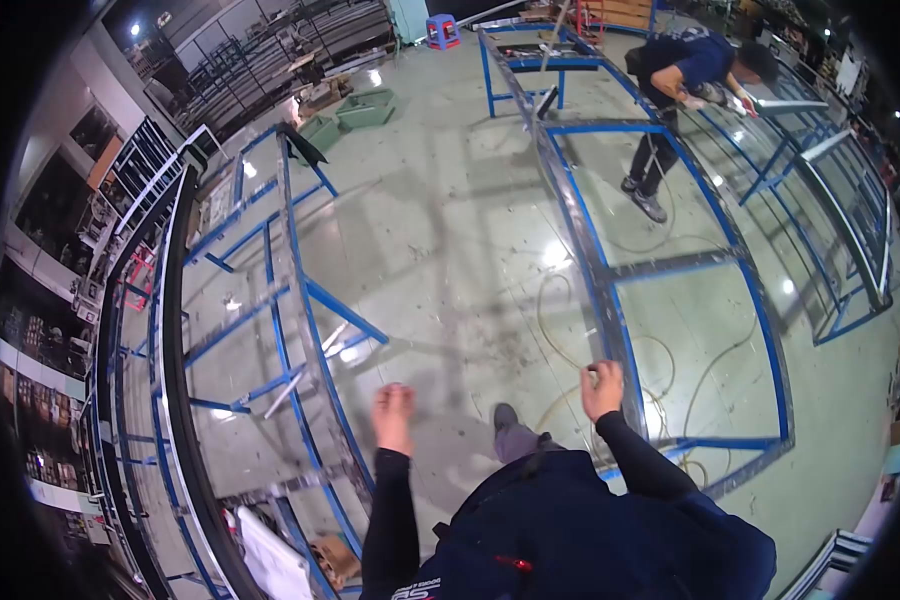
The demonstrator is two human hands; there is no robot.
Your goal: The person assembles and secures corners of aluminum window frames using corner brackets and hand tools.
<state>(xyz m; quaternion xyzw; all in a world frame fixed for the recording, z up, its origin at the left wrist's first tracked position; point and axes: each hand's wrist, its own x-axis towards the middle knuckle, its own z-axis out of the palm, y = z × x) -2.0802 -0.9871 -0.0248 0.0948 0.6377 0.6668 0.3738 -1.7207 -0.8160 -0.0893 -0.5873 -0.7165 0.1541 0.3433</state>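
Note:
My left hand (394, 415) is raised over the floor, just right of the blue-and-grey metal rack (315, 420). Its fingers are loosely bent, with nothing showing in them. Beside the long grey rail (605, 290) of the right-hand metal stand (770, 340), my right hand (602, 390) hangs with fingers half curled and slightly apart. No object shows in it either. Below, one of my shoes (506, 415) is on the floor between the two stands.
A co-worker (695, 65) bends over a frame (790, 105) at the back right. A thin hose (542, 310) loops across the floor under the right stand. Green bins (366, 108) and a blue-and-red stool (443, 32) stand at the back. Long dark profiles (175, 350) lean along the left.

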